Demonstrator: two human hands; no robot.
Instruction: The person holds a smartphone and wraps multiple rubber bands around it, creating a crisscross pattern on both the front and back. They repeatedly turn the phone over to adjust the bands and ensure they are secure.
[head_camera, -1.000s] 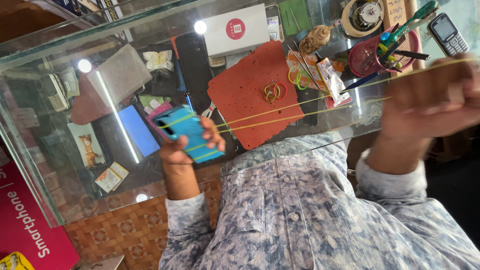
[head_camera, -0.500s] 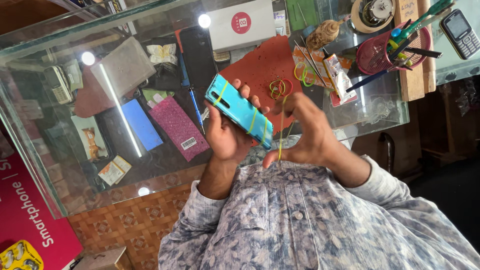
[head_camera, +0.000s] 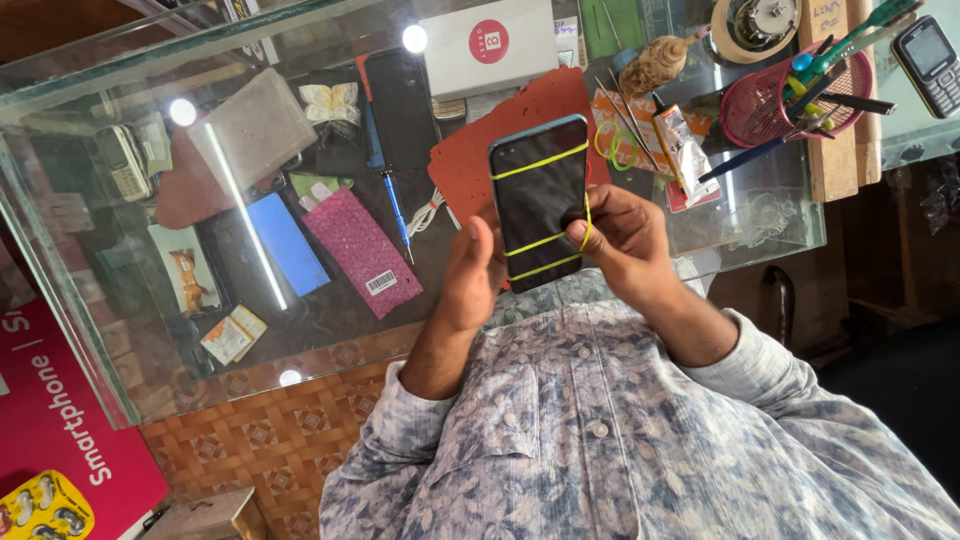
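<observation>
A smartphone (head_camera: 538, 195) with a dark screen and a teal edge is held upright between both hands above the glass counter (head_camera: 760, 225). Three yellow rubber bands (head_camera: 540, 160) cross its screen. My left hand (head_camera: 472, 278) grips the phone's lower left side. My right hand (head_camera: 622, 238) holds the right edge, with one finger hooked under a yellow band there. A red mat (head_camera: 470, 165) lies on the counter behind the phone.
Loose rubber bands (head_camera: 607, 140) and thin tools lie on the mat. A red mesh basket (head_camera: 760, 105) of pens and tools stands at the right, with a keypad phone (head_camera: 932, 52) beyond it. A white box (head_camera: 488, 45), blue screwdriver (head_camera: 397, 205) and pink pouch (head_camera: 362, 250) sit further left.
My right hand, earlier stretching a yellow band far to the right, has come back to the phone. The phone has turned from teal back to dark screen, with bands around it.
</observation>
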